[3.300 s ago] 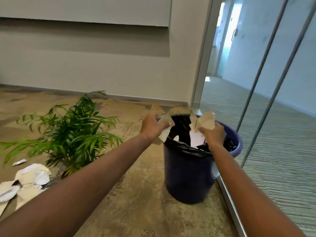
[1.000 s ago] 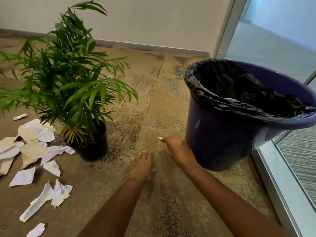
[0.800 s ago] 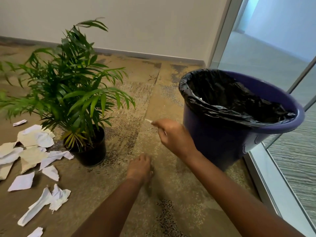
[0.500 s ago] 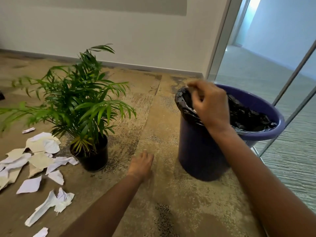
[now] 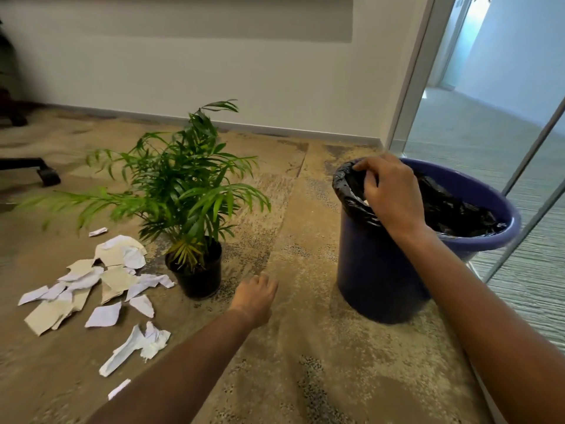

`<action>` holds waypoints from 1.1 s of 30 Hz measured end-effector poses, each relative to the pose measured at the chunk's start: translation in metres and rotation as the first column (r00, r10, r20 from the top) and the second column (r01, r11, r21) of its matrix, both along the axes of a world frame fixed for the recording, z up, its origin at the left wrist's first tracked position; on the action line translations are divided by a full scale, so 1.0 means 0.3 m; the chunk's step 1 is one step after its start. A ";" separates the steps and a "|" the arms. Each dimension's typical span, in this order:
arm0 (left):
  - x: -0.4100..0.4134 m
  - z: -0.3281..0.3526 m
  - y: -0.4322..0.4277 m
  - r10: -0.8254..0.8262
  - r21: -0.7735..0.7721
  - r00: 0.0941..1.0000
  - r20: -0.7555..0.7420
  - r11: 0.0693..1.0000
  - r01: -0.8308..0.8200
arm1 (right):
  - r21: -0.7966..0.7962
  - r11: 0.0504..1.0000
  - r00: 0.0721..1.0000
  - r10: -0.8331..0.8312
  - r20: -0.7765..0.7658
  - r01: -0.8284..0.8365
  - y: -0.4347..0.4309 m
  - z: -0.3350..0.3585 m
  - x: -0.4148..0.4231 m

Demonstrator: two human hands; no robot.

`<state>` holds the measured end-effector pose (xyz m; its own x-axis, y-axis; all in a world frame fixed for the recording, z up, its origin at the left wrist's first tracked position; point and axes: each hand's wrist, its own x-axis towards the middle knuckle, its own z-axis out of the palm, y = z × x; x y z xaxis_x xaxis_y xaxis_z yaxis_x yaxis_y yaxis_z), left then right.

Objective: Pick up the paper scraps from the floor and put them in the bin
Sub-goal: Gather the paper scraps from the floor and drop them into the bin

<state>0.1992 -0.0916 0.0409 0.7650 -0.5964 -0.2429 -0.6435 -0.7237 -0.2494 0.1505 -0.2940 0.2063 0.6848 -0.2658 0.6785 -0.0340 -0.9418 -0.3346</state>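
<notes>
A tan, mottled carpet runs to a pale wall, with a glass partition on the right. A blue bin lined with a black bag stands by the glass. Left of it is a potted plant. Paper scraps lie scattered on the carpet left of the pot. The right hand hangs over the bin's near rim, fingers curled downward; whether it pinches anything cannot be told. The left hand rests low between pot and bin, fingers loosely bent, holding nothing.
</notes>
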 end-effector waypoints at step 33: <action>0.067 -0.313 0.825 0.482 -0.072 0.725 -0.492 0.807 -0.586 | 0.372 0.908 0.266 0.413 -0.871 -0.190 1.043 -0.805 0.245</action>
